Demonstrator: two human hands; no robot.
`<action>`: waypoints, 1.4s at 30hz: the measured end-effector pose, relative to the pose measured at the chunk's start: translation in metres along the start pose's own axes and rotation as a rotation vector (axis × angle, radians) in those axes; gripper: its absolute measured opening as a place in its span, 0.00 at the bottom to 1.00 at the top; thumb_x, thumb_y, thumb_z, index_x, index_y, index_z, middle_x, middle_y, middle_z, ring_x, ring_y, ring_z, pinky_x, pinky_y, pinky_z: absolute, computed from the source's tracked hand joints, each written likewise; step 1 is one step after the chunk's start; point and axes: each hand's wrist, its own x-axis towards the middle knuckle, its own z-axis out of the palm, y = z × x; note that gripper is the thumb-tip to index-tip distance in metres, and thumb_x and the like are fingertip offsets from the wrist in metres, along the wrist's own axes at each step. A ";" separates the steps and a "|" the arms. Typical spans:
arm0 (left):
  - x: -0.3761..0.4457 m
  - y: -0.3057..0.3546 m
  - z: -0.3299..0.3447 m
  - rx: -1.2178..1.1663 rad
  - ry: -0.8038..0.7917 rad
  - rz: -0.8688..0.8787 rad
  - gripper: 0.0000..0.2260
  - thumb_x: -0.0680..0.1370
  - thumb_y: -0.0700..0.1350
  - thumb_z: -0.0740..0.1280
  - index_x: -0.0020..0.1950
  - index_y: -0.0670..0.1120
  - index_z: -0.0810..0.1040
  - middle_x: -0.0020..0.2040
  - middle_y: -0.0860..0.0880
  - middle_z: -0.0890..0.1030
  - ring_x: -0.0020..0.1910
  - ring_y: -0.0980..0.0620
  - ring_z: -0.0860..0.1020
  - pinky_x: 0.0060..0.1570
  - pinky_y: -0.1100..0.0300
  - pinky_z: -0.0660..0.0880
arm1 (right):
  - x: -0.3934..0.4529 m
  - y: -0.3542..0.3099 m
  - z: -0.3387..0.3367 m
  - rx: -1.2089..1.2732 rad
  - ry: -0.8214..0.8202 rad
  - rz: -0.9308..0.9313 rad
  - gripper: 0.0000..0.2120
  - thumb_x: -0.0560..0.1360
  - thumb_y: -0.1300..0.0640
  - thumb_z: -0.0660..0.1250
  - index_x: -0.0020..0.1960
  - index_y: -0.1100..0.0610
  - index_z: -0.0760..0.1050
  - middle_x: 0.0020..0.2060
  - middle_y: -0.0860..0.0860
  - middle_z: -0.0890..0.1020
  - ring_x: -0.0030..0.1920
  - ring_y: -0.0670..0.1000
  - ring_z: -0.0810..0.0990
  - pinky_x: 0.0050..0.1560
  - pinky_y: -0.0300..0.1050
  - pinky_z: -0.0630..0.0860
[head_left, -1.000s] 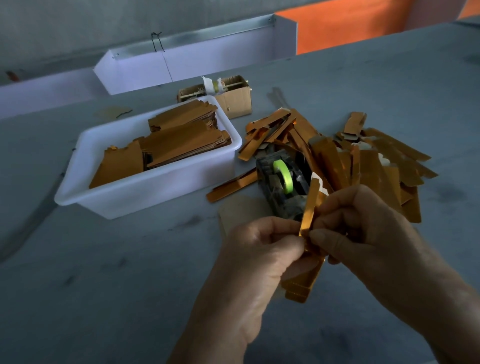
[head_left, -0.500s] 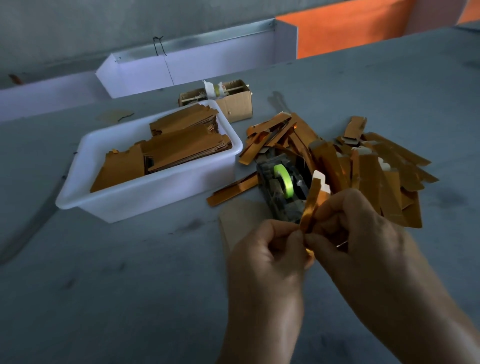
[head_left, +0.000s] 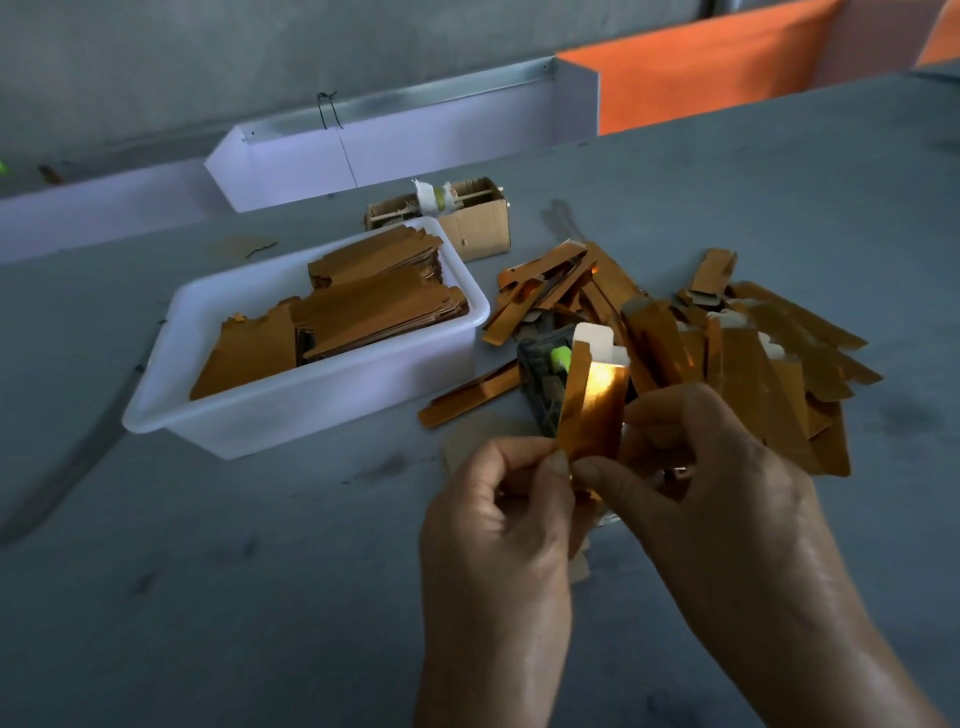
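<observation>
— Above the tabletop (head_left: 208, 571), just in front of the tape dispenser (head_left: 537, 384), was where the little gold carton (head_left: 592, 410) stood. It was upright, white flap at the top, held clear of the surface.
— Which hand had it?
— Both. The left hand (head_left: 498, 519) pinched its lower edge between thumb and forefinger. The right hand (head_left: 727, 488) had its thumb on the lower front and its fingers curled round behind. Neither was loose.
— Heavy thing?
— Hardly. Thin foil-faced card, I'd have judged, very light and half opened into a sleeve. It looked stiff along the creases and soft across the panels, so a hard squeeze would likely have dented it or marked the shine. The foil looked slippery as well.
— So where would you take hold?
— By the folded edges near the bottom, as the person did, with the flap end left free.
— And the rest of the lot?
— A pile of gold cartons (head_left: 753, 364) lay behind the dispenser, and flat stacks (head_left: 374, 306) sat in a white tub (head_left: 311, 410) to the left. A small cardboard box (head_left: 483, 228) stood beyond the tub.
</observation>
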 end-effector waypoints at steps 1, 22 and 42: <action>0.001 0.000 0.000 0.005 -0.013 -0.006 0.05 0.75 0.40 0.69 0.41 0.48 0.83 0.36 0.51 0.85 0.35 0.55 0.84 0.30 0.69 0.76 | 0.001 0.001 0.000 0.082 -0.019 0.020 0.19 0.57 0.34 0.65 0.44 0.41 0.70 0.35 0.41 0.79 0.38 0.36 0.78 0.30 0.28 0.73; 0.009 -0.008 -0.014 0.121 -0.022 -0.053 0.03 0.75 0.49 0.69 0.47 0.55 0.80 0.40 0.53 0.85 0.40 0.56 0.84 0.37 0.57 0.81 | 0.007 0.012 0.003 0.333 -0.083 0.109 0.07 0.70 0.54 0.68 0.45 0.44 0.74 0.39 0.41 0.81 0.41 0.38 0.79 0.34 0.30 0.71; 0.063 -0.053 -0.047 0.917 0.027 -0.269 0.26 0.65 0.51 0.79 0.56 0.45 0.70 0.54 0.46 0.73 0.54 0.46 0.74 0.51 0.54 0.72 | 0.011 0.038 0.000 0.002 0.199 -0.071 0.07 0.74 0.61 0.67 0.51 0.55 0.80 0.46 0.44 0.77 0.41 0.34 0.73 0.40 0.16 0.64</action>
